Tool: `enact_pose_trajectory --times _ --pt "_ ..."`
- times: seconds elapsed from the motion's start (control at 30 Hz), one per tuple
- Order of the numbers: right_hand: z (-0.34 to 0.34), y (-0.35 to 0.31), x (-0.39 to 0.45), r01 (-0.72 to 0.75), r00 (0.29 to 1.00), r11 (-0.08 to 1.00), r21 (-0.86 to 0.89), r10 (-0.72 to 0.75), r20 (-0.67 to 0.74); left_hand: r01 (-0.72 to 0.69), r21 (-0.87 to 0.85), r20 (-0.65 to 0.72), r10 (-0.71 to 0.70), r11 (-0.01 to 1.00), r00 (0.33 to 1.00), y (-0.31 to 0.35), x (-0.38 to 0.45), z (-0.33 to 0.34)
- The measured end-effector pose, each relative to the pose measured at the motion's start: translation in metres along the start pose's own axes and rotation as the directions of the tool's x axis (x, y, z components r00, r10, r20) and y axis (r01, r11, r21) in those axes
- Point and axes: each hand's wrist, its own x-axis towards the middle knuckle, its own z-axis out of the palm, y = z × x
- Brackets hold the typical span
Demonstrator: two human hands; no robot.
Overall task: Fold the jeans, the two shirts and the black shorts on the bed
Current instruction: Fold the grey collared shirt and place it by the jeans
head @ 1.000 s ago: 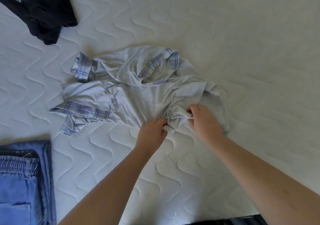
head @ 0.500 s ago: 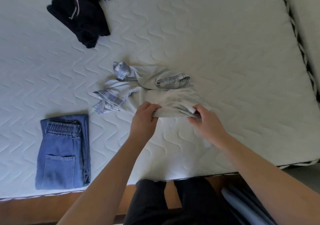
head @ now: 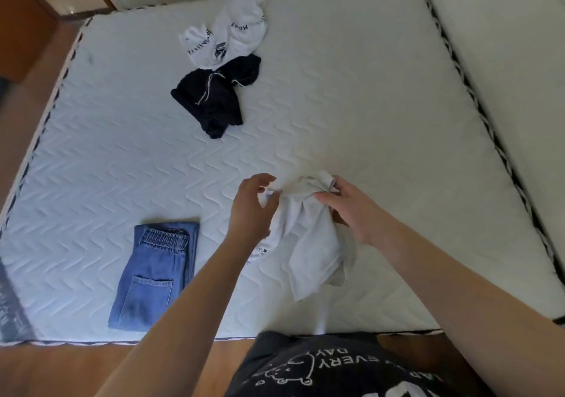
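Pale grey shirt [head: 308, 237] is hanging above the near edge of the bed [head: 367, 121], both hands pinching its top edge: left hand [head: 253, 207], right hand [head: 351, 210]. Folded jeans [head: 156, 274] are lying to the left; black shorts [head: 214, 97] and a white printed shirt [head: 226, 33] are lying crumpled farther back.

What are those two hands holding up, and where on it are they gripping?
The pale shirt. The left hand and right hand each pinch its bunched top edge, one at each end; the rest hangs down.
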Motion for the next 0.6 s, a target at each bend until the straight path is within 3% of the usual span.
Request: enact_pose_trajectory --times 0.1,0.23,0.33,0.47,0.53,0.6 --pt "0.024 -0.006 -0.007 -0.04 0.999 0.985 0.168 0.039 0.008 0.029 -0.118 -0.037 -0.034 0.993 0.999 0.007 -0.027 0.002" --pt "0.052 -0.017 -0.014 -0.049 0.999 0.929 0.367 0.047 0.015 0.015 -0.233 0.223 0.039 0.972 0.974 -0.003 -0.063 0.002" --pt "0.074 -0.025 -0.015 -0.044 0.999 0.904 0.425 0.039 0.02 -0.026 -0.159 0.261 0.068 0.987 0.963 -0.014 -0.062 -0.005" --pt "0.099 -0.033 -0.01 0.024 1.0 0.959 0.284 -0.021 -0.016 0.117 -0.176 0.19 -0.083 0.977 0.978 -0.014 -0.041 -0.032" --pt "0.101 -0.038 -0.007 0.072 0.996 0.987 0.142 -0.062 -0.07 0.057 -0.08 0.175 -0.042 0.995 0.984 -0.022 -0.029 -0.054" --pt "0.099 -0.042 -0.005 0.103 0.988 0.989 0.106 -0.09 -0.128 -0.015 0.01 0.162 0.013 1.0 0.987 -0.03 -0.02 -0.077"
